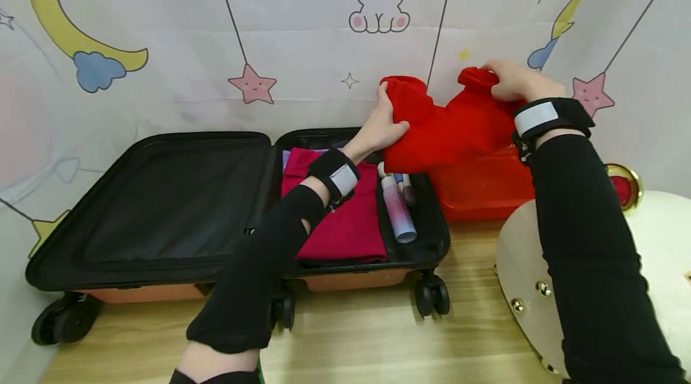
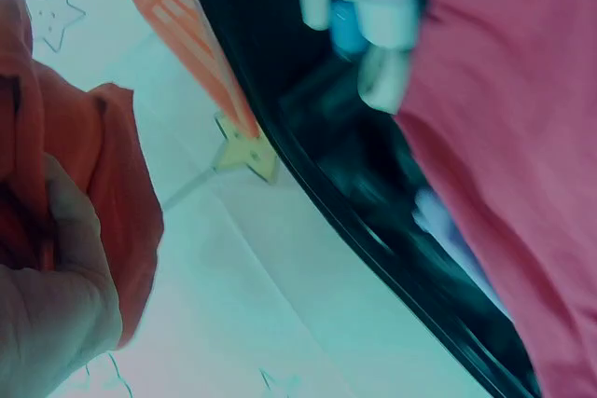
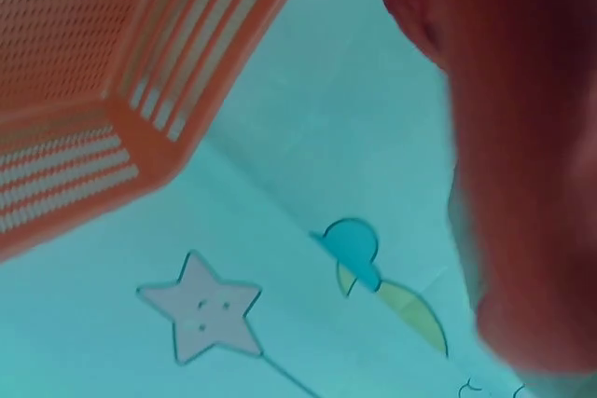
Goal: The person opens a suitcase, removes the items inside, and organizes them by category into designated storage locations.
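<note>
A piece of bright red cloth [image 1: 442,132] is held up between both hands above the right side of the open suitcase and a red basket; its exact kind is unclear. My left hand [image 1: 380,126] grips its left edge, with the thumb in front, also visible in the left wrist view. At the top right, my right hand [image 1: 518,81] pinches a bunched corner. Below, the suitcase [image 1: 439,252] holds folded crimson fabric [image 1: 345,228] and a pink-and-lilac bottle [image 1: 398,210] beside other small bottles. The right wrist view is blurred by a large red shape.
The red plastic basket [image 1: 486,192] stands right of the suitcase, partly covered by the cloth. The suitcase's black lid half [image 1: 178,210] lies open at left. A white rounded seat [image 1: 520,258] with gold studs is at right. A patterned curtain [image 1: 183,30] hangs behind.
</note>
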Motion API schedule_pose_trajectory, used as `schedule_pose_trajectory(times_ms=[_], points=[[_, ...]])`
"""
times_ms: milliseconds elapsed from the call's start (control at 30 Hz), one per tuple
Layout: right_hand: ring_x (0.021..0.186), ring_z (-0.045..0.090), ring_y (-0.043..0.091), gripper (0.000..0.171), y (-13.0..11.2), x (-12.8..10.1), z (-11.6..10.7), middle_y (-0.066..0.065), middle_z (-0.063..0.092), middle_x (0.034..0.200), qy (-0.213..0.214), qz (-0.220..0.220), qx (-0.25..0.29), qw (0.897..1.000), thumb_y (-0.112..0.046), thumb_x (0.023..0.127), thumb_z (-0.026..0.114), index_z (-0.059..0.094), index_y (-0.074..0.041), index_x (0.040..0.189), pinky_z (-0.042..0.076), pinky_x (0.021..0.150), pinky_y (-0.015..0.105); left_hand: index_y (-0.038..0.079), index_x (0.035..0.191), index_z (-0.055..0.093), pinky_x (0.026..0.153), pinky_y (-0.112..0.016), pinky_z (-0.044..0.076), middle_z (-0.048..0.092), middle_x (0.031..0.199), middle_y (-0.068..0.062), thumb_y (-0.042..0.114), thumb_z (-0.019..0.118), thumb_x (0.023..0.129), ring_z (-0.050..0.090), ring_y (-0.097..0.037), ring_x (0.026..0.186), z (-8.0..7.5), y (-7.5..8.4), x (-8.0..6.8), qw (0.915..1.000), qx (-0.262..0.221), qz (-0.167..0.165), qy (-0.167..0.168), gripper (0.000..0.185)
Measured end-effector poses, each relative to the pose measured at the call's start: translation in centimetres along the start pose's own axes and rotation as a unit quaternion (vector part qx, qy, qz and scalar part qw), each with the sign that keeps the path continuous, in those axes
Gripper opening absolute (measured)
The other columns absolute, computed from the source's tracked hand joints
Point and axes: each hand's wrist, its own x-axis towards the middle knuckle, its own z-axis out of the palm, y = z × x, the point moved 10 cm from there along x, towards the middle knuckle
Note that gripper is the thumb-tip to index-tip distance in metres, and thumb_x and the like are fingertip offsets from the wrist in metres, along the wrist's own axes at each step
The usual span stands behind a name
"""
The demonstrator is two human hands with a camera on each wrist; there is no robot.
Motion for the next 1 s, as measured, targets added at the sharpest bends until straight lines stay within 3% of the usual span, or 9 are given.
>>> schedule_pose_trajectory(times_ms=[67,167,233,300,400,533,700,900,1000], points=[[0.114,0.04,0.05,0.058,0.8,-0.2,0.0,0.038,0.039,0.136,0.006,0.023,-0.026,0.999,0.001,0.092,0.039,0.025,0.009,0.148,0.036,0.104,0.065,0.01,0.157,0.003,0.098,-0.038,0.05,0.046,0.145,-0.02,0.007,0.054,0.093,0.056,-0.03,0.112,1.3,0.7,0.8,0.9995,0.026,0.02,-0.003,0.082],[0.103,0.047,0.048,0.052,1.6,-0.4,0.1,0.034,0.047,0.123,0.028,0.057,-0.061,0.996,-0.003,0.094,0.043,0.03,0.004,0.144,0.043,0.09,0.062,0.014,0.155,0.005,0.073,-0.028,0.05,0.056,0.119,-0.02,0.006,0.053,0.093,0.055,-0.023,0.082,3.3,1.6,1.7,0.9967,0.069,0.042,-0.003,0.079],[0.097,0.049,0.047,0.055,1.9,-0.4,0.3,0.033,0.05,0.118,0.045,0.067,-0.088,0.993,-0.005,0.094,0.045,0.03,-0.001,0.147,0.045,0.085,0.063,0.015,0.156,0.004,0.057,-0.023,0.04,0.055,0.112,-0.016,0.006,0.051,0.095,0.045,-0.018,0.064,4.6,2.0,2.1,0.9938,0.096,0.055,0.002,0.077],[0.094,0.051,0.047,0.06,2.1,-0.3,0.7,0.034,0.053,0.117,0.058,0.074,-0.11,0.99,-0.005,0.094,0.046,0.028,-0.006,0.151,0.046,0.086,0.067,0.015,0.156,0.003,0.049,-0.023,0.031,0.056,0.115,-0.017,0.006,0.047,0.096,0.035,-0.017,0.058,6.0,2.2,2.5,0.9916,0.112,0.064,0.003,0.075],[0.093,0.054,0.048,0.061,2.5,0.0,1.5,0.033,0.058,0.109,0.069,0.071,-0.138,0.985,-0.004,0.094,0.046,0.029,-0.009,0.152,0.044,0.09,0.071,0.015,0.156,0.008,0.05,-0.021,0.031,0.055,0.126,-0.016,0.006,0.043,0.098,0.039,-0.016,0.064,8.1,2.3,2.8,0.9872,0.14,0.076,0.0,0.069],[0.092,0.057,0.051,0.052,3.2,0.5,2.3,0.03,0.06,0.102,0.089,0.073,-0.155,0.981,-0.006,0.095,0.044,0.03,-0.01,0.146,0.044,0.091,0.073,0.022,0.149,0.026,0.055,-0.022,0.04,0.053,0.12,-0.016,0.007,0.044,0.099,0.046,-0.019,0.08,10.5,1.9,3.1,0.9794,0.185,0.072,-0.037,0.055],[0.094,0.056,0.055,0.047,3.6,1.0,3.3,0.035,0.055,0.121,0.103,0.077,-0.164,0.978,-0.006,0.098,0.043,0.032,-0.013,0.143,0.045,0.09,0.075,0.022,0.143,0.039,0.057,-0.021,0.044,0.034,0.142,-0.012,0.005,0.055,0.095,0.051,-0.02,0.077,12.3,0.8,3.3,0.9639,0.242,0.058,-0.094,0.053],[0.106,0.053,0.059,0.038,3.6,1.4,6.0,0.034,0.049,0.133,0.092,0.072,-0.179,0.977,-0.008,0.101,0.044,0.055,-0.005,0.137,0.044,0.094,0.073,0.012,0.16,0.023,0.065,-0.019,0.049,0.005,0.17,-0.011,0.012,0.065,0.094,0.056,-0.016,0.08,13.8,-0.6,2.7,0.9284,0.34,0.037,-0.146,0.078],[0.104,0.056,0.056,0.032,4.1,1.2,7.1,0.031,0.051,0.13,0.087,0.082,-0.189,0.975,-0.006,0.1,0.046,0.063,-0.001,0.126,0.047,0.091,0.068,0.012,0.163,0.013,0.063,-0.02,0.048,-0.002,0.172,-0.01,0.016,0.066,0.095,0.057,-0.017,0.075,14.7,-0.7,2.3,0.9184,0.359,0.025,-0.165,0.086]])
